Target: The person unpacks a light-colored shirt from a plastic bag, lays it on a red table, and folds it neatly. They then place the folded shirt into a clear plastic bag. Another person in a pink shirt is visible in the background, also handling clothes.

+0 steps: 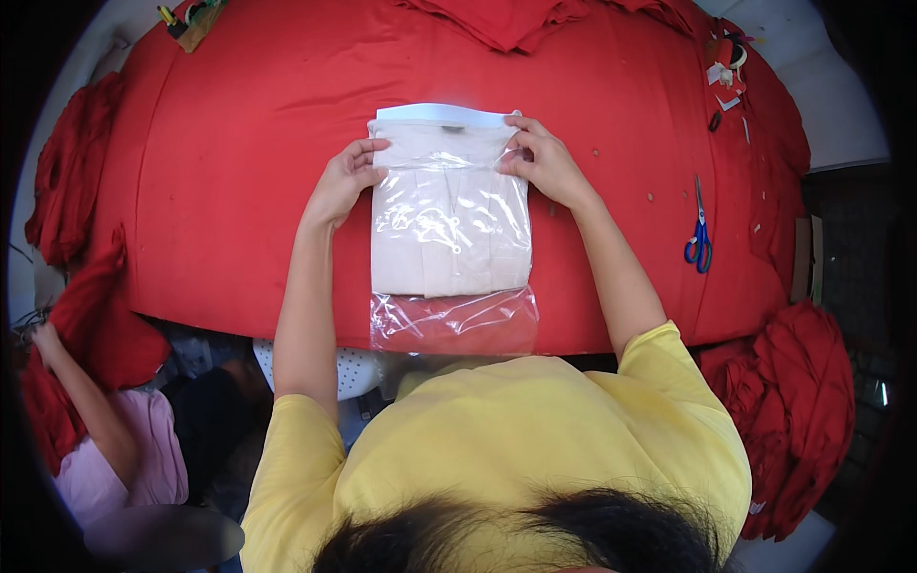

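Note:
A folded beige garment (pixel 430 229) lies inside a clear plastic bag (pixel 454 320) on the red-covered table, and the bag's lower end lies flat past the garment toward me. A pale bluish-white strip (pixel 439 115) shows along the far edge. My left hand (pixel 344 181) grips the bag's upper left edge, thumb and fingers closed on it. At the upper right corner, my right hand (pixel 544 160) pinches the bag with its thumb below and fingers above. Whether either hand also holds the garment through the plastic, I cannot tell.
Blue-handled scissors (pixel 700 239) lie on the red cloth (pixel 239 191) at right. Tape and paper scraps (pixel 726 76) sit at the far right. Red fabric heaps (pixel 788 411) hang around the table. At lower left, another person's arm (pixel 91 406) reaches into red fabric.

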Demonstrator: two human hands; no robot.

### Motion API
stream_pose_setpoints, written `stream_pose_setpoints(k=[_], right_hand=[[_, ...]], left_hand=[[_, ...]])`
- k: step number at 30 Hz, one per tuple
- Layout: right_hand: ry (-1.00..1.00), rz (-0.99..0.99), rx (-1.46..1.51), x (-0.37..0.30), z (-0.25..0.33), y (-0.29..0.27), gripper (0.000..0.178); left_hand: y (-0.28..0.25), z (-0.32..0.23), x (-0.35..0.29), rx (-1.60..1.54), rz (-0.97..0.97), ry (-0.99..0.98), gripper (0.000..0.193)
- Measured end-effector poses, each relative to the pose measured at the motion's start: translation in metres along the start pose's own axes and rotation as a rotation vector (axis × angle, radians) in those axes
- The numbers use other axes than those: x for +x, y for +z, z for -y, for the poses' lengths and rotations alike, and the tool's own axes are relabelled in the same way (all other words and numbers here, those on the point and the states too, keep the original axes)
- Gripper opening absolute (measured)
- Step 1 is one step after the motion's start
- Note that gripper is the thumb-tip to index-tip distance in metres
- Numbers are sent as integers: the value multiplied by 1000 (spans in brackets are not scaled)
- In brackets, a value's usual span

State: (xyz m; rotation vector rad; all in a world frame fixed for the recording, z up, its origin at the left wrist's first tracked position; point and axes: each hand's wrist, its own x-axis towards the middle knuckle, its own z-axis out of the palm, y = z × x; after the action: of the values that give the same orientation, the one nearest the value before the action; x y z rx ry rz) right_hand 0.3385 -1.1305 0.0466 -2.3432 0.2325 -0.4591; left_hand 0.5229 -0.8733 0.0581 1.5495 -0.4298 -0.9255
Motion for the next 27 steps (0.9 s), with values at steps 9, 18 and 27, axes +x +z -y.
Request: stream_pose_setpoints(k=[9,18,27], right_hand=[[-3,-34,-31,35,-4,-11,21],[194,163,45,51,-1,-11,21],[-24,354,368,46,7,-36,28]], left_hand=[[-17,-28,19,339,-1,-6,46],[-20,-30,32,228,158,84,75],[-14,-41,22,783,-9,124,44]])
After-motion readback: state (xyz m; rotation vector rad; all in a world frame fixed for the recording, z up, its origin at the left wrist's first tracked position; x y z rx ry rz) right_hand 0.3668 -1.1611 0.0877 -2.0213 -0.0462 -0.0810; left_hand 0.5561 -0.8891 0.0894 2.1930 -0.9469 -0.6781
